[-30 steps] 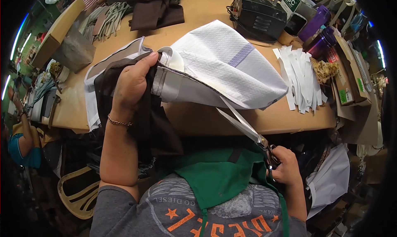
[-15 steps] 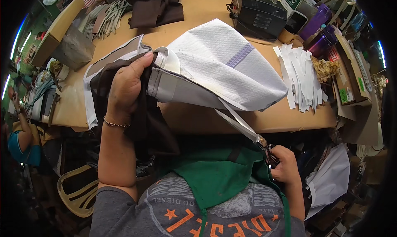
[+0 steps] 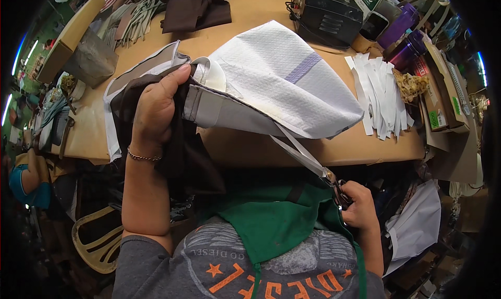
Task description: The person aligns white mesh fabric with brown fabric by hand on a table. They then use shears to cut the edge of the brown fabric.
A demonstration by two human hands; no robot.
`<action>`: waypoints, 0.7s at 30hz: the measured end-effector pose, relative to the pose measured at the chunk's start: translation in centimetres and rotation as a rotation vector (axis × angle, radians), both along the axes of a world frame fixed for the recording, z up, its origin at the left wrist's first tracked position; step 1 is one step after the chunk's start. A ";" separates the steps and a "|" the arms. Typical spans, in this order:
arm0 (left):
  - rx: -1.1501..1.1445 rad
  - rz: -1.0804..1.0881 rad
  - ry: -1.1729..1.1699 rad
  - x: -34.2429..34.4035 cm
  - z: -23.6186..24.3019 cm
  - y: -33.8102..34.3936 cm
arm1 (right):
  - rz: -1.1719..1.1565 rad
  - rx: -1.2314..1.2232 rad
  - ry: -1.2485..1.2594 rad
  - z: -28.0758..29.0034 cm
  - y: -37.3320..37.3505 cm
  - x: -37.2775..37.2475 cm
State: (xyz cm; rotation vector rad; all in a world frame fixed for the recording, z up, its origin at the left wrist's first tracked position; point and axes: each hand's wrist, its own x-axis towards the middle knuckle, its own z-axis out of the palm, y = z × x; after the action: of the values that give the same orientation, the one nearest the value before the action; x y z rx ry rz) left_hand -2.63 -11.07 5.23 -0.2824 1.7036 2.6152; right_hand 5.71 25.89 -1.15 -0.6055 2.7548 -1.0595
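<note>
My left hand (image 3: 155, 103) is closed on a bunched piece of sewn fabric, with its thumb on top near the seam. Part of the piece is dark brown cloth (image 3: 180, 155), which hangs below the hand. From there a white textured fabric (image 3: 282, 79) with a purple stripe spreads to the right above the table. In my right hand (image 3: 359, 202) is a pair of long metal scissors (image 3: 308, 160), its fingers round the handles. The blades are parted and reach the lower edge of the white fabric; whether that edge lies between them, I cannot tell.
White strips (image 3: 378, 95) lie in a pile on the table's (image 3: 255, 12) right. Behind stand a dark metal box (image 3: 326, 17) and a purple bottle (image 3: 407, 51). Folded brown cloth (image 3: 195, 12) rests at the back, with a grey container (image 3: 91, 59) to its left. Another person's arm (image 3: 32, 171) shows far left.
The held fabric and my left hand have shifted very slightly up and left. The scissors stay at the fabric's lower edge, almost unmoved.
</note>
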 end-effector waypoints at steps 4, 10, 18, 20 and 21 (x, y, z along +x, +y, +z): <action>-0.004 -0.010 -0.007 0.2 0.2 0.0 | 0.003 -0.008 0.003 -0.2 0.1 0.1; -0.033 0.041 -0.020 0.5 0.5 0.4 | 0.023 0.002 -0.001 -0.1 0.3 -0.1; -0.038 -0.147 0.068 1.8 -0.1 0.0 | 0.162 -0.008 0.016 0.7 -0.9 -2.2; -0.060 -0.179 0.072 2.1 0.3 0.9 | 0.215 -0.014 -0.014 1.6 -1.5 -3.1; -0.084 -0.222 0.048 2.1 0.1 0.7 | 0.241 -0.011 -0.040 2.2 -1.7 -3.4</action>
State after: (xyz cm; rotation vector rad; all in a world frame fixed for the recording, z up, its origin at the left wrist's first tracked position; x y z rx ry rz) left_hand -0.57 -10.42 5.37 -0.0281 1.7491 2.4159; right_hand 2.27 24.19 1.05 -0.8809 2.5619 -1.0197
